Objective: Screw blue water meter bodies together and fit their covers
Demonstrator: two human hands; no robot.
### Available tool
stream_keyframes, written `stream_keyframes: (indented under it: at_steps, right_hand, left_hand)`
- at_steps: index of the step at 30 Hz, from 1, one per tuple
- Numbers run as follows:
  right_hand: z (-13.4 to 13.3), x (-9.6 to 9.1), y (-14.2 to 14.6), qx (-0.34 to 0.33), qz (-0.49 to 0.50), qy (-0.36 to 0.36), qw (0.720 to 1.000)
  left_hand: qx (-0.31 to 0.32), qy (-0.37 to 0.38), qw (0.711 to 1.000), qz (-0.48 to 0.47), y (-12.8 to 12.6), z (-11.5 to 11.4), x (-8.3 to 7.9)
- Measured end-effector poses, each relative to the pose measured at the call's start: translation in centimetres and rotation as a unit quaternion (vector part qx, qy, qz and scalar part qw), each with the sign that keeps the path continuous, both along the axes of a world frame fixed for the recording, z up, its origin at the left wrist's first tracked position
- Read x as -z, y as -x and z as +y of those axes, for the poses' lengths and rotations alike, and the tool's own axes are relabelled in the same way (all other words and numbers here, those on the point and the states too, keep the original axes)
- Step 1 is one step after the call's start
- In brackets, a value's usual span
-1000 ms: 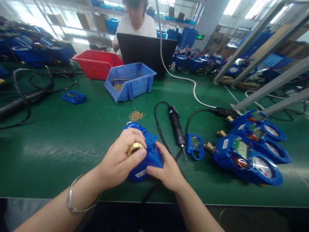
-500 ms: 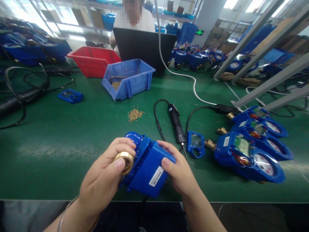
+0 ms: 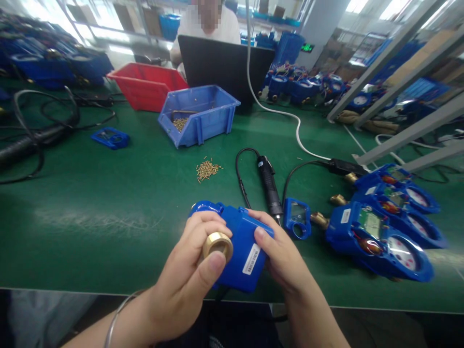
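Observation:
Both hands hold a blue water meter [image 3: 239,261] above the front edge of the green bench. My left hand [image 3: 192,261] is closed round its brass pipe end [image 3: 218,245], with the thumb at the opening. My right hand [image 3: 281,246] grips the far right side of the housing, thumb on top near a white barcode label [image 3: 251,259]. The meter's dial side is turned out of sight. Just right of my right hand lies a blue cover frame [image 3: 297,218], and behind it a black electric screwdriver [image 3: 269,186].
Several open water meters [image 3: 377,241] lie at the right, below slanted metal bars. A pile of brass screws [image 3: 208,169], a blue bin [image 3: 215,125] and a red bin [image 3: 141,89] stand further back. Another cover [image 3: 110,137] lies left. A person [image 3: 208,29] sits behind a black screen [image 3: 224,63].
The meter has turned in my hands, and its brass end now points more toward me. My left hand has moved right with it. The whole view has shifted slightly.

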State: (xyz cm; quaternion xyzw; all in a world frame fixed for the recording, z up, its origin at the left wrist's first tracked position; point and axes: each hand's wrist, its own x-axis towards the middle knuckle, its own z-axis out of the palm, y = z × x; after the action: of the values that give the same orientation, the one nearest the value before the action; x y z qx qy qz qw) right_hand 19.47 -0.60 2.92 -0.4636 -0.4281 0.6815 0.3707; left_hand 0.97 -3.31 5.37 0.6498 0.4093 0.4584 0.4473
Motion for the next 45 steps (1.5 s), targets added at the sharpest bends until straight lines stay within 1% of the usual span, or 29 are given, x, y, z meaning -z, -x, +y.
stream_keyframes:
  at_steps: [2,5,7,8,9,11,13,14,16,17,20,22,24,26,30,33,35,36,37,38,39,41,42,43,44,45]
  right_hand:
    - [0.5,-0.8,-0.8,-0.048,-0.073,-0.039,0.995]
    - [1.3,-2.2,-1.8,-0.121,-0.192,-0.106,0.968]
    - [1.6,-2.7,-2.2,-0.133,-0.252,-0.098,0.953]
    - [1.6,-2.8,-2.3,-0.126,-0.266,-0.081,0.952]
    - [1.7,-2.6,-2.4,-0.115,-0.262,-0.060,0.956]
    - [1.6,-2.0,-2.7,-0.088,-0.204,-0.017,0.975]
    - [1.4,-1.1,-3.1,-0.058,-0.129,0.014,0.990]
    - [1.4,-0.7,-3.3,-0.045,-0.103,0.024,0.993]
    - [1.3,0.2,-3.6,-0.021,-0.072,0.031,0.997]
    - [1.3,0.5,-3.7,-0.016,-0.060,0.031,0.998]
    - [1.4,1.2,-3.8,-0.022,-0.018,0.014,0.999]
    - [1.4,1.4,-3.5,-0.038,0.012,0.005,0.999]
    - [1.2,1.4,-3.0,-0.048,0.036,0.002,0.998]
    - [0.8,1.3,-2.4,-0.052,0.055,0.003,0.997]
    - [0.1,1.1,-1.0,-0.056,0.097,0.008,0.994]
    - [0.2,0.9,-0.1,-0.068,0.108,0.005,0.992]
    - [0.7,0.6,0.5,-0.081,0.110,0.019,0.990]
    - [1.1,0.5,0.9,-0.088,0.110,0.028,0.990]
    - [1.5,0.4,1.3,-0.093,0.111,0.036,0.989]
    - [1.9,0.2,1.7,-0.095,0.111,0.040,0.988]
    - [2.4,0.1,2.2,-0.095,0.112,0.040,0.988]
    - [3.4,-0.4,3.3,-0.110,0.122,0.044,0.985]
    - [4.0,-0.7,4.0,-0.131,0.131,0.056,0.981]
    - [4.6,-1.1,4.7,-0.160,0.139,0.073,0.975]
    - [5.2,-1.5,5.4,-0.189,0.146,0.090,0.967]
    - [5.7,-1.8,6.2,-0.209,0.151,0.107,0.960]
  left_hand:
    - [0.011,-0.031,0.999,0.021,-0.4,-0.2,-0.1]
    - [0.034,-0.077,0.995,0.047,-1.5,-0.6,0.0]
    - [0.056,-0.103,0.991,0.063,-2.2,-0.8,0.3]
    - [0.066,-0.115,0.989,0.061,-2.3,-0.9,0.6]
    - [0.073,-0.129,0.988,0.051,-2.4,-0.9,0.9]
    - [0.058,-0.166,0.984,0.021,-2.1,-1.0,2.0]
    - [0.002,-0.229,0.974,0.004,-1.2,-1.2,3.4]
    - [-0.032,-0.267,0.963,0.014,-0.7,-1.4,4.2]
    - [-0.083,-0.342,0.933,0.071,0.4,-1.8,5.8]
    - [-0.091,-0.376,0.915,0.115,0.9,-2.1,6.4]
    - [-0.069,-0.448,0.856,0.248,2.2,-2.7,7.5]
    - [-0.051,-0.476,0.826,0.299,2.6,-2.8,7.7]
    - [-0.046,-0.490,0.807,0.327,2.7,-2.8,7.7]
    - [-0.054,-0.502,0.795,0.337,2.6,-2.5,7.7]
    - [-0.060,-0.532,0.780,0.323,2.9,-1.7,7.5]
    - [-0.063,-0.550,0.763,0.333,3.5,-1.0,6.8]
    - [-0.077,-0.552,0.750,0.357,3.8,-0.8,6.1]
    - [-0.090,-0.540,0.750,0.371,4.0,-0.7,5.7]
    - [-0.106,-0.517,0.759,0.382,4.2,-0.6,5.2]
    - [-0.116,-0.487,0.774,0.388,4.4,-0.6,4.7]
    - [-0.121,-0.452,0.794,0.389,4.7,-0.5,4.2]
    - [-0.132,-0.367,0.843,0.371,5.6,0.0,2.9]
    - [-0.143,-0.321,0.867,0.353,6.2,0.4,2.3]
    - [-0.169,-0.262,0.892,0.328,6.9,1.0,1.7]
    - [-0.206,-0.189,0.915,0.292,7.7,1.6,1.2]
    - [-0.238,-0.100,0.935,0.241,8.5,2.4,0.8]
